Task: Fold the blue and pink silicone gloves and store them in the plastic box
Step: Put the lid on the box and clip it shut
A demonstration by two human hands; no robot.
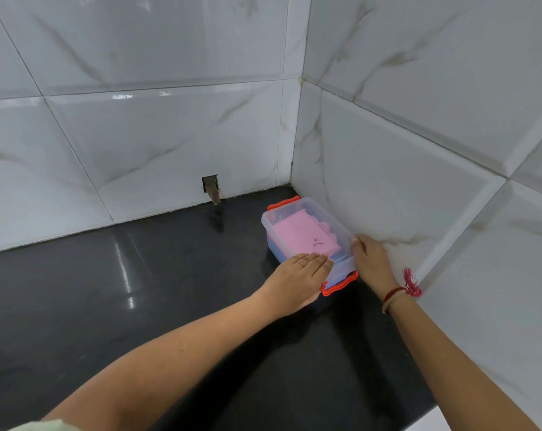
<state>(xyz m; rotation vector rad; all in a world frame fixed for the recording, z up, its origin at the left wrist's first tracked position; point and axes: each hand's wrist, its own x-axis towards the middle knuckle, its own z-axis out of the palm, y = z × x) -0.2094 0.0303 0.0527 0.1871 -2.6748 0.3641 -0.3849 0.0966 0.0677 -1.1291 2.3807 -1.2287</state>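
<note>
A clear plastic box (331, 219) with orange-red clasps at both ends stands in the corner of the black counter, its transparent lid on top. Inside, a folded pink glove (303, 236) lies uppermost, and a strip of the blue glove (274, 248) shows beneath it at the box's left wall. My left hand (297, 281) lies flat with straight fingers on the lid's near left part. My right hand (370, 259) touches the box's right edge, fingertips on the rim.
The black polished counter (139, 290) runs left and toward me. White marble-patterned tiled walls (419, 181) meet in a corner right behind the box. A small rough hole (212, 188) is cut in the back wall at counter level.
</note>
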